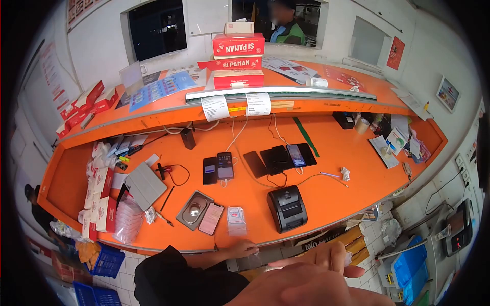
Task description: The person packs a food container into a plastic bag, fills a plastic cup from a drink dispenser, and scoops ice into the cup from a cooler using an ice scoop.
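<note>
Right up close, the two hands (311,285) overlap, some fingers (334,253) bent, others stretched out; whether they grip anything, I can't tell. Just left, a dark-sleeved person's hand (243,249) reaches in at the edge of the orange counter (245,199). Beyond the hands sits the black printer (287,208), with a clear packet (236,221) and a metal tray (194,210) to its left. Farther back lie phones (225,166), then stacked red boxes (238,46) up on the ledge (176,113).
</note>
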A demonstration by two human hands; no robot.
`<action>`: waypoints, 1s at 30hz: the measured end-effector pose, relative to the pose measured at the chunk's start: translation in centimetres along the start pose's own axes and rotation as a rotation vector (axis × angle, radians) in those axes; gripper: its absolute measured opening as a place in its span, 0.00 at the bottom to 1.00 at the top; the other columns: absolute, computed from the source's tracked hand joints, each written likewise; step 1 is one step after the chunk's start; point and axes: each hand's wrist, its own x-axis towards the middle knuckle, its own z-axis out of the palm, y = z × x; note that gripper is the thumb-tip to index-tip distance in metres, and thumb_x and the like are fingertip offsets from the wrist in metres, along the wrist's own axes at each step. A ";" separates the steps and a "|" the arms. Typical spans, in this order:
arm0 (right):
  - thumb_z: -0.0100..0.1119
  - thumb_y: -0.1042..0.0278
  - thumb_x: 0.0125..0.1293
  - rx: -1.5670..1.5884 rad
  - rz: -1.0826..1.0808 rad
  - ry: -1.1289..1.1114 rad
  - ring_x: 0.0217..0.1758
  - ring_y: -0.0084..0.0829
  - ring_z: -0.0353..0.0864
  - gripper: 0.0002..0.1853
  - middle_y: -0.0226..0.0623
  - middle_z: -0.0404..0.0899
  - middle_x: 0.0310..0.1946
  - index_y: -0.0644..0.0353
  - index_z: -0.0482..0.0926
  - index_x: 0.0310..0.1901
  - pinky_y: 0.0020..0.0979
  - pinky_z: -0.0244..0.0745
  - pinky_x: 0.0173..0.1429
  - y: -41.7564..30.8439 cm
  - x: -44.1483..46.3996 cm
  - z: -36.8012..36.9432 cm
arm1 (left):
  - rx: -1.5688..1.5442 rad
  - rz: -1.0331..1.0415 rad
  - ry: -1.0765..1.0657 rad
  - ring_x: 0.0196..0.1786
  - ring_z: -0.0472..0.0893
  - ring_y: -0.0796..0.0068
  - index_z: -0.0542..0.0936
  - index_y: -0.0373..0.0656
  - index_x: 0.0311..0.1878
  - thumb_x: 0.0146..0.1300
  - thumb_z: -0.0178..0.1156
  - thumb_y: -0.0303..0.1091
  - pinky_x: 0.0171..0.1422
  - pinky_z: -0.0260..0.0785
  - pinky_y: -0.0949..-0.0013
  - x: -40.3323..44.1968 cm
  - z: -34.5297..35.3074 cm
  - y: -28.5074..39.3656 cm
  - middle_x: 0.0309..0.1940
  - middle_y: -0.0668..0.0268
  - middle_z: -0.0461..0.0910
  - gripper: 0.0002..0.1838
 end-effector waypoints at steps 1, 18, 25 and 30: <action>0.56 0.43 0.62 -0.003 -0.013 0.001 0.18 0.21 0.68 0.23 0.21 0.68 0.14 0.61 0.77 0.31 0.78 0.30 0.62 0.4 -0.2 0.0 | -0.027 -0.017 -0.019 0.29 0.76 0.66 0.81 0.40 0.35 0.64 0.55 0.39 0.34 0.67 0.65 -0.1 -0.1 0.2 0.24 0.60 0.77 0.12; 0.71 0.59 0.48 -2.027 0.895 1.071 0.37 0.44 0.83 0.24 0.45 0.82 0.33 0.64 0.79 0.44 0.36 0.75 0.44 5.0 -15.4 1.1 | -0.551 -0.043 -0.065 0.44 0.79 0.76 0.77 0.36 0.44 0.71 0.46 0.33 0.50 0.70 0.72 2.2 -1.5 9.5 0.39 0.64 0.80 0.12; 0.66 0.65 0.52 -2.083 0.935 1.118 0.34 0.42 0.82 0.09 0.40 0.83 0.29 0.59 0.83 0.34 0.37 0.73 0.48 5.7 -16.0 1.9 | -0.588 -0.038 -0.187 0.43 0.80 0.76 0.74 0.36 0.44 0.72 0.43 0.34 0.43 0.75 0.74 2.8 -1.5 12.0 0.41 0.65 0.80 0.13; 0.66 0.64 0.52 -1.989 0.943 1.273 0.31 0.40 0.81 0.08 0.37 0.82 0.27 0.54 0.83 0.34 0.43 0.68 0.53 5.4 -29.6 -3.6 | -0.567 -0.159 -0.215 0.46 0.80 0.75 0.71 0.37 0.47 0.72 0.41 0.36 0.35 0.78 0.74 3.2 -2.8 12.7 0.48 0.64 0.78 0.14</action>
